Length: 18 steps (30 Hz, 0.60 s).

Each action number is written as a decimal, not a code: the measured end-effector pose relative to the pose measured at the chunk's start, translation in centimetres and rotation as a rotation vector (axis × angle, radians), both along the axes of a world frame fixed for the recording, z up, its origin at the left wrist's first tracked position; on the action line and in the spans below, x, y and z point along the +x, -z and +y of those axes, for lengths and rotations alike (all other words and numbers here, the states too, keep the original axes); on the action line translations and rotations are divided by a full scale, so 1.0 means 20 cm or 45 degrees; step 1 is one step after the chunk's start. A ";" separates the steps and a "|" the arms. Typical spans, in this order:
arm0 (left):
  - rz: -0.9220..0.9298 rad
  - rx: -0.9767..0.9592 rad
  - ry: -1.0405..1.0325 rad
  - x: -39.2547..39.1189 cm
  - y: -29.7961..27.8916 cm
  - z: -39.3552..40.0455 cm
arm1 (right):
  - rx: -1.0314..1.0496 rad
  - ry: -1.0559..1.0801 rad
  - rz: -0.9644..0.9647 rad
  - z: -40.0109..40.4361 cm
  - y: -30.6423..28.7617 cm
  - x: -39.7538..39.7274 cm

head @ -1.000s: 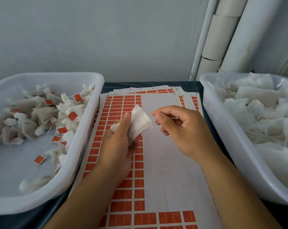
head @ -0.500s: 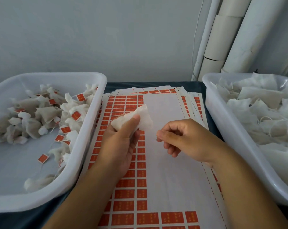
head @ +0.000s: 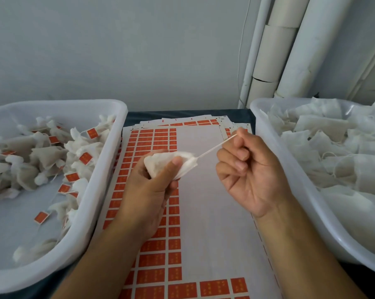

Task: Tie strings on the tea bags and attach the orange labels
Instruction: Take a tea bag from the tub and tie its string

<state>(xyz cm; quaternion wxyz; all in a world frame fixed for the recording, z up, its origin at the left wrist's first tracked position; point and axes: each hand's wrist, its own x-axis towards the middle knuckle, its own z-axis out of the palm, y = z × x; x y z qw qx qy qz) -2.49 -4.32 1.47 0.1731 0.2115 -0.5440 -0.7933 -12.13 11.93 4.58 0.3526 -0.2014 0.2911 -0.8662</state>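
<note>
Left tub (head: 109, 169): at 9 o'clock, holds finished bags with orange labels.
Left hand (head: 152, 190): thumb and fingers pinch the bag (head: 167, 162), centre, above the sheet (head: 203, 212).
String (head: 214, 147): taut toward 2 o'clock from the bag's gathered neck.
Right hand (head: 253, 175): fingers curled, pinching the string end.
Right tub (head: 275, 152): at 3 o'clock, untied bags.
Handling: probably light, soft, tearable; hold near the neck, pull gently.

Plain grey wall (head: 122, 46), white pipes (head: 290, 46) in right corner, dark tabletop (head: 182, 115)
</note>
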 end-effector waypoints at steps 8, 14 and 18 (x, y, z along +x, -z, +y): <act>0.048 -0.166 0.245 0.02 -0.01 -0.01 | 0.180 0.154 0.036 -0.04 0.01 0.03; 0.045 -0.214 0.314 0.05 -0.02 0.01 | 0.153 0.261 -0.126 -0.03 0.00 0.02; 0.048 0.044 0.298 0.05 -0.04 0.01 | 0.171 0.341 -0.166 -0.03 -0.01 0.02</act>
